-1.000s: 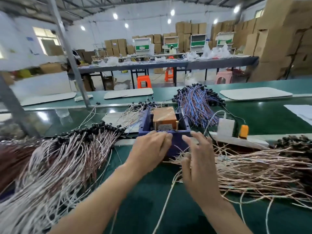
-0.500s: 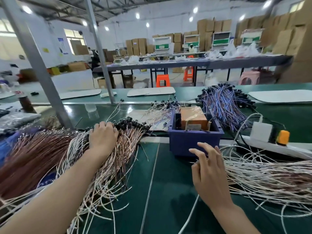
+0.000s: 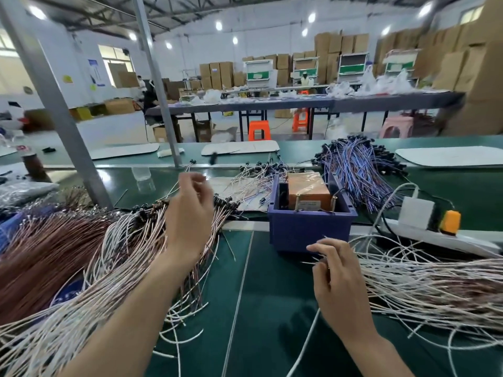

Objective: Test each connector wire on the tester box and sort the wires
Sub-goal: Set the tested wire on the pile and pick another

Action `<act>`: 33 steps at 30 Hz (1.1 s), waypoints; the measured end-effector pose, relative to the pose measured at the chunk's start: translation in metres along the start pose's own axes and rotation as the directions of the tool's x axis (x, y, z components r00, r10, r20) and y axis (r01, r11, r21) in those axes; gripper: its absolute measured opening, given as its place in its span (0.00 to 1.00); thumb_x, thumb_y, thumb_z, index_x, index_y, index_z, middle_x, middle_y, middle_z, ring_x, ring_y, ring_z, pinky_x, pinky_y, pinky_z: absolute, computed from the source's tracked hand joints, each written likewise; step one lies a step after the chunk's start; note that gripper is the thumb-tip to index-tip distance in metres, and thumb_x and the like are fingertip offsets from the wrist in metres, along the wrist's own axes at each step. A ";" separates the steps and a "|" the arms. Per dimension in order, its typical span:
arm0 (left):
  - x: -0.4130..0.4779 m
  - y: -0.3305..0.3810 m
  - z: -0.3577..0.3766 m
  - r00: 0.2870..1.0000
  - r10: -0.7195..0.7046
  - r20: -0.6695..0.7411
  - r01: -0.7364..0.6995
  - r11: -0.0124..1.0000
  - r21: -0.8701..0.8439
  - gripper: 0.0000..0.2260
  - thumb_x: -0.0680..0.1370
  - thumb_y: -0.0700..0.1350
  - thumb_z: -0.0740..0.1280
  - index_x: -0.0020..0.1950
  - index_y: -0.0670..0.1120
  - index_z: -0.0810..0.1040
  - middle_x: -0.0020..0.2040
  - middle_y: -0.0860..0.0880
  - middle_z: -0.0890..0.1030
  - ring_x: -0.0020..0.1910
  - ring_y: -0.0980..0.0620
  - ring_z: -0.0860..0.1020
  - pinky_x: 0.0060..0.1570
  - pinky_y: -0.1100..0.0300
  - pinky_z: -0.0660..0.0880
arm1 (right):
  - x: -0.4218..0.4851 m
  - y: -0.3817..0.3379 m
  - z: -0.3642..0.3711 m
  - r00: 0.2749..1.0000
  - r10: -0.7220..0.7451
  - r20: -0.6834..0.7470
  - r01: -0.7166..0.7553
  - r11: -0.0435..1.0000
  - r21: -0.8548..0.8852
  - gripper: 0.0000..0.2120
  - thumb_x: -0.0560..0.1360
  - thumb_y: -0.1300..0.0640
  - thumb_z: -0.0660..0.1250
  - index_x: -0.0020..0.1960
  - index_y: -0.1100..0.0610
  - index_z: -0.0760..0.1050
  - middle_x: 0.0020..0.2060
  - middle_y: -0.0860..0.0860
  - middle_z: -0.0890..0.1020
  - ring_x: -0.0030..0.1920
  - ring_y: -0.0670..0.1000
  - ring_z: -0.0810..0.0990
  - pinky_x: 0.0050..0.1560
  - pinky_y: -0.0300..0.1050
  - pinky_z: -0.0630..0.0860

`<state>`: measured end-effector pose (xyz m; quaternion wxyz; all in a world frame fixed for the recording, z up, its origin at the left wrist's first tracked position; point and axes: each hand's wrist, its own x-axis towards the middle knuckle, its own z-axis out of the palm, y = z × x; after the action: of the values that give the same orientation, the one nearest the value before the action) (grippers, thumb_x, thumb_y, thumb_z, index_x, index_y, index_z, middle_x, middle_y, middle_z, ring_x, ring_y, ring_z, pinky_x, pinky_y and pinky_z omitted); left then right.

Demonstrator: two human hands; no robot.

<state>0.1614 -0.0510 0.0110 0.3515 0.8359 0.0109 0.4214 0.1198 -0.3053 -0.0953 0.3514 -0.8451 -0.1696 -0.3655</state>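
Green bench matting runs under everything, with a warehouse of stacked cartons beyond it. Below and to the left of the left hand the left heap of copper and white wires fans out. Its strands run from the near left edge up toward that hand, and their black connectors bunch right beneath its knuckles. The left hand hovers above those connectors with its fingers curled. Blur hides whether it pinches a wire, so I cannot tell.

To the right of that hand, apart from it, stands the tester box, a blue bin holding an orange unit. It sits just beyond the right hand, a little left of the fingertips, which makes the right hand clearly the nearer of the two.

The right hand's thumb and fingers are curled round a few loose strand ends of the right heap. Those strands stretch away from the grip toward the right, lying roughly crosswise to the box's front wall.

By my judgement, the next move is to swing a strand end forward from the right hand into the box. Past the box on its right lie a blue-violet bundle and a white power strip.
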 end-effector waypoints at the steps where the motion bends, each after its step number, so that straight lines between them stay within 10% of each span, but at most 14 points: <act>1: -0.016 0.019 0.004 0.995 0.096 0.023 -0.093 0.991 -0.093 0.05 0.84 0.47 0.60 0.56 0.46 0.71 0.37 0.55 0.78 0.31 0.57 0.78 0.29 0.58 0.76 | 0.000 0.000 -0.002 0.999 0.053 -0.004 -0.052 0.993 0.105 0.11 0.78 0.58 0.59 0.55 0.48 0.77 0.53 0.41 0.75 0.51 0.45 0.77 0.50 0.39 0.73; 8: -0.143 0.083 0.081 0.822 0.223 0.524 -0.091 0.960 -0.265 0.03 0.83 0.52 0.61 0.56 0.56 0.70 0.44 0.57 0.82 0.41 0.55 0.80 0.42 0.54 0.75 | 0.003 0.001 -0.018 0.838 0.518 0.172 -0.452 0.483 0.750 0.23 0.77 0.31 0.59 0.57 0.45 0.81 0.48 0.53 0.85 0.51 0.54 0.83 0.54 0.50 0.77; 13: -0.157 0.077 0.092 0.666 0.380 0.642 -0.271 0.925 -0.267 0.14 0.82 0.55 0.59 0.66 0.57 0.74 0.62 0.54 0.81 0.55 0.49 0.81 0.50 0.49 0.77 | 0.013 0.011 -0.030 0.635 0.623 0.457 -0.499 -0.120 0.858 0.26 0.73 0.36 0.65 0.30 0.56 0.71 0.29 0.54 0.69 0.32 0.54 0.72 0.42 0.50 0.71; 20: -0.151 0.069 0.085 0.679 0.476 0.558 -0.352 0.879 -0.321 0.11 0.81 0.56 0.58 0.59 0.56 0.75 0.54 0.55 0.82 0.42 0.50 0.80 0.39 0.50 0.78 | 0.019 0.013 -0.026 0.604 0.584 0.543 -0.484 -0.272 0.831 0.26 0.76 0.42 0.66 0.27 0.53 0.58 0.25 0.50 0.59 0.28 0.52 0.67 0.43 0.49 0.71; 24: -0.142 0.054 0.082 0.702 0.490 0.517 -0.431 0.870 -0.239 0.08 0.82 0.54 0.63 0.54 0.54 0.79 0.47 0.57 0.82 0.35 0.55 0.79 0.33 0.56 0.77 | 0.019 0.024 -0.043 0.614 0.529 0.585 -0.323 -0.508 0.799 0.26 0.78 0.43 0.64 0.26 0.51 0.60 0.22 0.46 0.59 0.22 0.45 0.57 0.22 0.40 0.67; 29: -0.125 0.029 0.079 0.832 0.413 0.371 -0.411 0.907 -0.089 0.11 0.81 0.55 0.62 0.50 0.54 0.83 0.43 0.59 0.79 0.38 0.58 0.78 0.40 0.60 0.75 | 0.021 0.036 -0.059 0.611 0.570 0.548 -0.399 -0.377 0.836 0.20 0.76 0.43 0.68 0.32 0.52 0.68 0.22 0.47 0.59 0.22 0.45 0.50 0.16 0.38 0.54; 33: -0.127 0.021 0.087 0.845 0.423 0.328 -0.440 0.898 -0.025 0.11 0.81 0.55 0.62 0.51 0.55 0.83 0.43 0.59 0.78 0.41 0.56 0.77 0.51 0.57 0.69 | 0.017 0.018 -0.046 0.635 0.512 0.578 -0.719 0.119 0.685 0.13 0.79 0.45 0.66 0.43 0.51 0.83 0.29 0.51 0.75 0.21 0.45 0.59 0.19 0.37 0.58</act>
<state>0.1358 -0.1567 -0.0991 0.2231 0.8834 -0.2247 0.3456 0.1184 -0.3500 -0.0692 0.8328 -0.5516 0.0008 0.0472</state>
